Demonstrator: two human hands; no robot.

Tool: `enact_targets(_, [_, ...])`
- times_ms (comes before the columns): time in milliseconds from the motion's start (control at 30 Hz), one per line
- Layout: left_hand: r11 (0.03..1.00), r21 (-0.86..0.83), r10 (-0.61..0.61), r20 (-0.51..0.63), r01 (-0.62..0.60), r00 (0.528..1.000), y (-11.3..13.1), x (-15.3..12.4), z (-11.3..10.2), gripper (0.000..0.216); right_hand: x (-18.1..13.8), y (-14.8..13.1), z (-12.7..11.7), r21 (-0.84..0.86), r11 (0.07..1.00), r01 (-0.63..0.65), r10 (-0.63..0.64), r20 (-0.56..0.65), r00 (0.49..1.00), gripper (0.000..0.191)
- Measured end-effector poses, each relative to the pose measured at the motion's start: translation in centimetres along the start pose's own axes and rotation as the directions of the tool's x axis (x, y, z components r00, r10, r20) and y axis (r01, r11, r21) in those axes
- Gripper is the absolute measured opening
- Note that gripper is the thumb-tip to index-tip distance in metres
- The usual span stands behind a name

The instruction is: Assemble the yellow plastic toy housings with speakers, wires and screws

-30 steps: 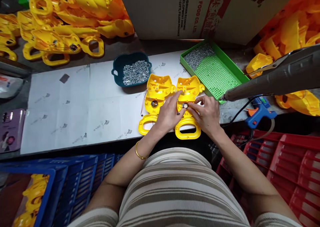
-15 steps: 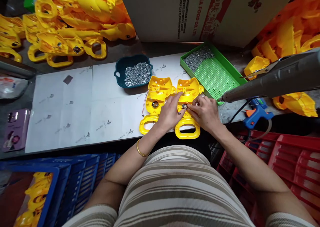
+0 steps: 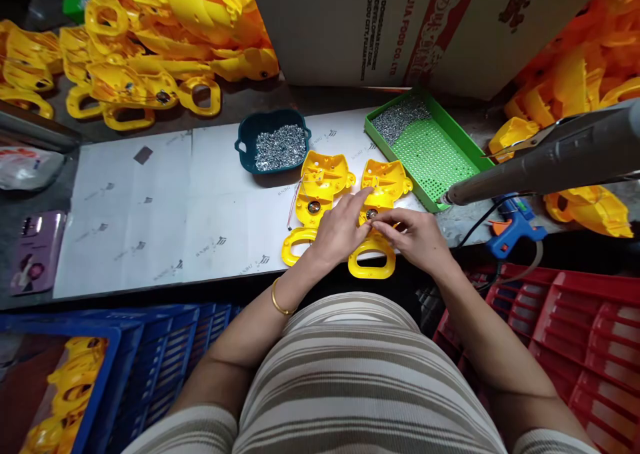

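Observation:
Two yellow plastic shell halves lie side by side on the white paper: the left shell [image 3: 317, 197] and the right shell [image 3: 385, 182]. Each has a small round metal part set in it. My left hand [image 3: 341, 231] rests across the gap between them, its index finger stretched toward the right shell. My right hand [image 3: 416, 239] sits on the lower part of the right shell, thumb and fingers pinched together beside the round part [image 3: 371, 213]. What the pinch holds is too small to make out.
A dark teal dish of screws [image 3: 273, 145] and a green tray of screws [image 3: 425, 151] stand behind the shells. A grey power screwdriver [image 3: 545, 161] hangs at right above a blue glue gun [image 3: 515, 224]. Yellow shells [image 3: 150, 47] pile up at the back. Blue crates [image 3: 150, 367] and red crates [image 3: 575, 327] flank my lap.
My right hand has slid down and closed into a pinch near the round part. My left index finger has stretched out over the right shell. The view has shifted slightly.

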State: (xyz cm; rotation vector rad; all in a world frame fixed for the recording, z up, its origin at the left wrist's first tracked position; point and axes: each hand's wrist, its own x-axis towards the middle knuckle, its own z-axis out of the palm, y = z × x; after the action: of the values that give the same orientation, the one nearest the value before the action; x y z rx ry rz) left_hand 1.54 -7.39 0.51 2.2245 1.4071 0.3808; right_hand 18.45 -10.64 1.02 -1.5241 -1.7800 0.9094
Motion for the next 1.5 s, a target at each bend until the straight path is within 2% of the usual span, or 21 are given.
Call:
enact_targets(100, [0.994,0.077,0.087,-0.084,-0.081,0.993,-0.3,-0.6,-0.6,0.037,0.0,0.7,-1.1,0.03,0.996,-0.085,0.085,0.005,0.996,0.017])
enact_targets(200, [0.979,0.106,0.19,-0.168,-0.173,0.967,-0.8,-1.0,-0.7,0.02,-0.1,0.8,-1.6,0.007,0.997,-0.082,0.081,0.017,0.997,0.018])
enact_targets(400, [0.959,0.073,0.283,-0.292,-0.274,0.914,-1.3,-0.6,-0.8,0.018,0.0,0.1,-1.5,-0.19,0.979,0.08,-0.065,0.087,0.994,0.017])
enact_targets(500, [0.955,0.071,0.296,-0.335,-0.289,0.894,-1.2,-0.5,-1.0,0.019,0.0,0.0,-1.0,-0.245,0.966,0.086,-0.072,0.068,0.995,0.017])
enact_targets(600, [0.947,0.129,0.321,-0.334,-0.294,0.887,-1.2,-0.6,-0.9,0.021,-0.3,0.1,-0.7,-0.138,0.99,-0.005,0.008,0.021,1.0,0.023])
enact_targets(733, [0.947,0.197,0.307,-0.313,-0.255,0.899,-1.3,-0.8,-0.8,0.023,-0.9,0.3,-0.5,0.157,0.972,-0.173,0.175,0.005,0.985,0.045])
enact_targets(833, [0.94,0.233,0.311,-0.292,-0.248,0.904,-1.2,-0.8,-0.9,0.024,-1.1,0.2,-0.4,0.294,0.937,-0.189,0.2,-0.007,0.98,0.045])
enact_targets(967, [0.927,0.278,0.323,-0.26,-0.25,0.91,-0.8,-0.7,-1.2,0.023,-0.9,0.2,-0.3,0.148,0.983,-0.109,0.123,-0.09,0.988,0.019])
enact_targets(1100, [0.909,0.32,0.345,-0.217,-0.268,0.913,-0.4,-0.6,-1.5,0.019,-0.7,0.4,-0.6,-0.197,0.98,0.029,-0.06,-0.152,0.987,0.015])
enact_targets(1167, [0.884,0.36,0.387,-0.203,-0.299,0.899,-0.2,-0.5,-1.6,0.017,-0.8,0.4,-0.7,-0.283,0.958,0.048,-0.092,-0.143,0.985,0.016])
enact_targets(1267, [0.859,0.388,0.429,-0.187,-0.334,0.884,0.0,-0.2,-1.7,0.016,-0.9,0.4,-0.6,-0.21,0.977,0.036,-0.063,-0.127,0.99,0.015])
enact_targets(1367, [0.881,0.337,0.406,-0.178,-0.332,0.896,0.0,0.0,-1.7,0.02,-1.1,0.7,-0.5,-0.071,0.997,-0.01,-0.003,-0.173,0.985,0.011])
enact_targets(1500, [0.932,0.264,0.32,-0.283,-0.247,0.904,-0.2,-1.3,-1.7,0.025,-1.4,1.3,-0.5,0.028,0.997,-0.067,0.071,-0.196,0.978,0.011])
